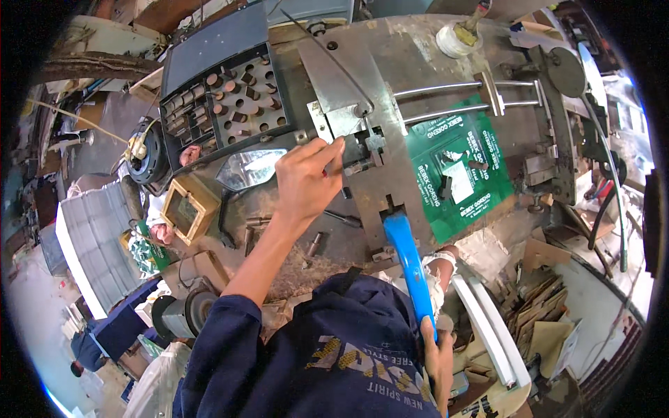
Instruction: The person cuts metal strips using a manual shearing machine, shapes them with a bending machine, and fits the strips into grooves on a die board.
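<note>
My left hand (310, 178) reaches to the steel machine bed (373, 177). Its fingers are pinched together beside a small metal block (375, 141) in the fixture; what they hold, if anything, is too small to make out. Above the fingertips, a bright steel plate (348, 120) lies under a thin bent metal rod (327, 54). Low in view, my right hand (437, 357) is closed around the lower end of a long blue lever handle (410, 261). The handle's upper end meets a slot in the machine bed.
An open metal case (240, 101) of punches stands at the back left, with a mirror (249, 168) before it. Two steel rails (446, 111) run right above a green printed sheet (446, 209). A bench grinder (185, 313) sits lower left; a white pot (456, 43) holds a brush.
</note>
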`<state>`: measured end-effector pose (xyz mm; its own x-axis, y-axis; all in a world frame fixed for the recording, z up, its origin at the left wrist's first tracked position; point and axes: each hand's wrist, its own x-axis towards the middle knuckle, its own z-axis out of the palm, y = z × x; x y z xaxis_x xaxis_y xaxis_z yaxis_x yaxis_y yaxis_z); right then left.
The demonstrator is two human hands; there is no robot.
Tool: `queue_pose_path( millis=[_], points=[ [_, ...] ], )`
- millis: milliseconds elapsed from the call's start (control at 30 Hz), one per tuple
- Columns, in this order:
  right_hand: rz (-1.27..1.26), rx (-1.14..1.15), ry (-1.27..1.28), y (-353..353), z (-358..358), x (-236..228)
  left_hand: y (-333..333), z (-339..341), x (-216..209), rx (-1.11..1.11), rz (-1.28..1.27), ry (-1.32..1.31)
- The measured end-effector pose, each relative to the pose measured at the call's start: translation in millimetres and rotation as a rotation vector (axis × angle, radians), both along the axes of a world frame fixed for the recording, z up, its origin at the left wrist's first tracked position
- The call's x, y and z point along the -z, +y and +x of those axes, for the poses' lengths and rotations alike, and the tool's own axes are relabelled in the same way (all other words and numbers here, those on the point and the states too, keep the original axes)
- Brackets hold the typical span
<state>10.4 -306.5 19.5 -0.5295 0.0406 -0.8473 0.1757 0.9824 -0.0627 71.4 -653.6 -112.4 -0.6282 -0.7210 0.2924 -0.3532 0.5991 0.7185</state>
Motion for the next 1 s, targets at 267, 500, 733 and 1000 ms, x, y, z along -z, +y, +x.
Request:
queue_pose_path(
  millis=[267, 500, 733, 1000],
  points=[
    [-0.095, 0.009, 0.090, 28.7, 10.9, 23.6, 2.7, -3.0, -3.2, -0.044, 0.038, -0.057],
    [-0.158, -0.015, 0.036, 41.9, 11.3, 48.0, 1.5, -0.5, -5.8, -0.033, 0.081, -0.111],
    [-0.288, -0.020, 0.051, 59.8, 13.5, 59.8, 0.0, -3.0, 1.3, -0.051, -0.061, -0.113],
    [-0.211, -0.251, -0.042, 54.8, -3.0, 42.4, 0.5, -8.3, 2.6, -0.043, 0.011, -0.081]
  ],
)
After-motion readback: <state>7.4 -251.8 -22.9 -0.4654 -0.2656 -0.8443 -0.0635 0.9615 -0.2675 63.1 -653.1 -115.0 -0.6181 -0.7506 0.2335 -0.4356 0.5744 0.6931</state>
